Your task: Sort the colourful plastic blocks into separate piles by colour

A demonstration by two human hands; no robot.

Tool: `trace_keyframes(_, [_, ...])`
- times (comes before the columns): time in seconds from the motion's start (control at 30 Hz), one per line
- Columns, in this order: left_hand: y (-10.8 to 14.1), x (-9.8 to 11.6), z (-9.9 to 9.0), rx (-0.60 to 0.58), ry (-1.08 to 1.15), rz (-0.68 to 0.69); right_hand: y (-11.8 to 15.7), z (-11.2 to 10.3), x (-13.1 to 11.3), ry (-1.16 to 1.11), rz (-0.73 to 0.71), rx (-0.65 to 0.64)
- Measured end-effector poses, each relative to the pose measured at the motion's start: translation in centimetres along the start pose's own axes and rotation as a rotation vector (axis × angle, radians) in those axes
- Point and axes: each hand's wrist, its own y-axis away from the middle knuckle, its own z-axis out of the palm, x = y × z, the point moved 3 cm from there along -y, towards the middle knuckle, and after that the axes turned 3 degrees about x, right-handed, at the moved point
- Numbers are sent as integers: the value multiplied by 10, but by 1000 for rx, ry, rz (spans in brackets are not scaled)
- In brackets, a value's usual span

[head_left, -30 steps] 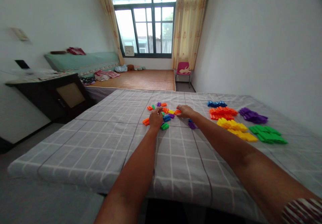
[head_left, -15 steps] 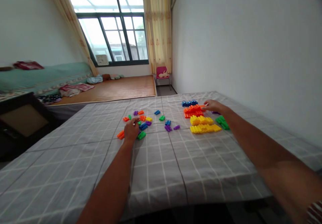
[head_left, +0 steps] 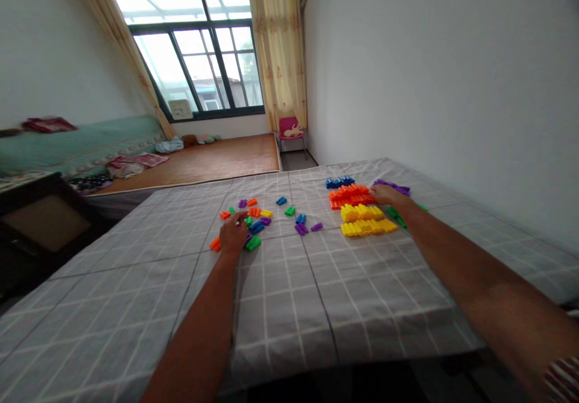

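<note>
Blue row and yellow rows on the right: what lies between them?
In the head view, orange rows lie between the blue row and the yellow rows.

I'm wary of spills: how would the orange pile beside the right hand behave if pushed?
The orange pile would probably come apart, since it looks like many small pieces laid side by side. Each is likely light and stiff, given its small size and plastic-like look.

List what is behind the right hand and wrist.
Purple pieces show just beyond the right hand, and green pieces peek out on both sides of the wrist. Whatever the hand and wrist cover, including between those green parts, cannot be seen.
</note>
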Motion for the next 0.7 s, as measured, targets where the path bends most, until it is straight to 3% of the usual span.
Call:
trace_keyframes(0.1, [-2,-3,-5,71,58,-14,6,-10,-6,64,26,-30])
trace_keyframes(0.17, [-4,-7,-10,139,113,-44,8,-23,-19,86,34,49])
trace_keyframes(0.23, [-6,-13,-15,210,164,-96,9,-39,-47,100,-17,163])
trace_keyframes(0.33, [-9,-25,-20,308,232,-186,15,-54,-122,44,-266,269])
trace_keyframes(0.4, [-10,-31,-21,359,278,-239,23,-50,-183,-26,-474,256])
trace_keyframes(0.57, [-9,-37,-18,393,379,-292,26,-4,-317,-94,-796,133])
trace_keyframes(0.7, [-7,-33,-15,362,404,-277,8,29,-380,-112,-941,73])
